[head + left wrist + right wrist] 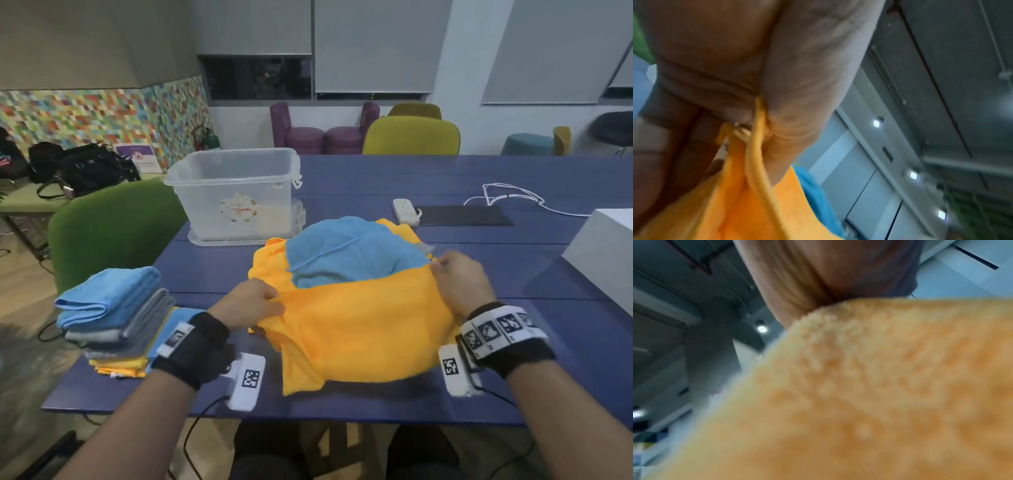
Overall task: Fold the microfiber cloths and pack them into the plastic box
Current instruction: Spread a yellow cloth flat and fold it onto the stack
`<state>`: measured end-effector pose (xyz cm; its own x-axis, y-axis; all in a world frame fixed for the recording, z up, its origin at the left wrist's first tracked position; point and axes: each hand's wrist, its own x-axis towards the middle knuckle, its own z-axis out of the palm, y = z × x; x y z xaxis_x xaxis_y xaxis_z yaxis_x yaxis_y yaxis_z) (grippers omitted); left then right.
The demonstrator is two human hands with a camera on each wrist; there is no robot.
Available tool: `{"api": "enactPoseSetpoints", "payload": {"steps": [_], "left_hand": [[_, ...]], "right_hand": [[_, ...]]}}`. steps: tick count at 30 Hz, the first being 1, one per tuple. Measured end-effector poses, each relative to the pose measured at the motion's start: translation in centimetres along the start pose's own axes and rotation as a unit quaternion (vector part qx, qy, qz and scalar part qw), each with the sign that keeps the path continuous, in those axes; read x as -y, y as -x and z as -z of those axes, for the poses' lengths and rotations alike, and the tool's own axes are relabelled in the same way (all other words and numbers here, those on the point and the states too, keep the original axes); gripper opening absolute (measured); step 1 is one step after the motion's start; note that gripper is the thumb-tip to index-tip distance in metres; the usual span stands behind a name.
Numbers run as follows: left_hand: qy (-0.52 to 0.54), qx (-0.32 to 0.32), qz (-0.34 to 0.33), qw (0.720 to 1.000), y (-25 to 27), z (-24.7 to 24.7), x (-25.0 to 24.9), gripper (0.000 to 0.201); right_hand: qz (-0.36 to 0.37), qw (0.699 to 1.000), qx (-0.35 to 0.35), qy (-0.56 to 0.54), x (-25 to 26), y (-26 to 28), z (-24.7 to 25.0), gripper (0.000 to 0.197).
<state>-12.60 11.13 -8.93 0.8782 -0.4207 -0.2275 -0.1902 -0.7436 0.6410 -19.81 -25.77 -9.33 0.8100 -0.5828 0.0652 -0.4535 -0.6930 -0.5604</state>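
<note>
Blue table (479,178) at frame centre; orange cloth (359,329) hides my fingertips, left hand (250,301) and right hand (459,281) pinching its edge.

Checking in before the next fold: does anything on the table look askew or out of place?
Mostly fine. The folded stack leans, its blue top cloth shifted off the grey ones. The plastic box holds no cloths yet. Both hands hold the yellow cloth.
</note>
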Motion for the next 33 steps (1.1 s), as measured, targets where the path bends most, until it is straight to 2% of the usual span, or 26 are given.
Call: {"api": "enactPoseSetpoints", "payload": {"steps": [2,3,5,7,10,13,15,17,18,20,23,27,33], "left_hand": [[-0.107,0.008,0.029,0.994,-1.0,-2.1,0.1,0.017],[-0.139,0.001,0.04,0.989,-1.5,-3.2,0.4,0.017],[-0.153,-0.039,0.062,0.985,-2.0,-4.7,0.7,0.036],[-0.152,-0.092,0.057,0.982,-1.9,-5.5,0.8,0.041],[-0.184,-0.184,0.0,0.966,-0.1,-6.3,0.4,0.051],[-0.18,-0.262,-0.114,0.941,3.6,-7.9,-1.0,0.039],[-0.181,-0.254,-0.129,0.941,6.2,-9.6,-1.7,0.029],[-0.21,-0.211,-0.099,0.949,7.9,-11.3,-2.4,0.039],[-0.234,-0.188,-0.081,0.951,8.4,-12.1,-2.7,0.042],[-0.274,-0.141,-0.034,0.951,8.9,-13.5,-3.2,0.038],[-0.307,-0.124,0.022,0.943,8.6,-14.7,-3.5,0.038],[-0.292,-0.14,0.069,0.944,8.3,-15.4,-3.4,0.029],[-0.207,-0.176,0.118,0.955,9.1,-14.6,-2.4,0.018]], "right_hand": [[-0.031,0.999,0.036,0.022,-1.0,0.1,-2.2,0.026],[-0.036,0.998,0.046,0.013,-1.5,0.2,-3.0,0.028],[-0.044,0.995,0.072,-0.045,-2.4,0.5,-4.0,0.036],[-0.069,0.987,0.102,-0.104,-3.2,1.2,-4.2,0.05],[-0.09,0.978,0.139,-0.129,-5.1,2.2,-4.0,0.068],[-0.093,0.968,0.169,-0.161,-7.1,3.6,-3.7,0.081],[-0.1,0.958,0.185,-0.196,-8.8,4.5,-3.8,0.1],[-0.106,0.955,0.189,-0.204,-10.3,5.5,-4.2,0.119],[-0.104,0.957,0.187,-0.198,-10.8,5.9,-4.5,0.119],[-0.087,0.967,0.174,-0.165,-11.1,6.8,-4.8,0.106],[-0.059,0.98,0.149,-0.115,-10.7,7.5,-4.9,0.091],[-0.048,0.989,0.125,-0.059,-10.2,7.8,-5.4,0.09],[-0.05,0.994,0.083,-0.052,-10.4,8.0,-6.0,0.081]]}}
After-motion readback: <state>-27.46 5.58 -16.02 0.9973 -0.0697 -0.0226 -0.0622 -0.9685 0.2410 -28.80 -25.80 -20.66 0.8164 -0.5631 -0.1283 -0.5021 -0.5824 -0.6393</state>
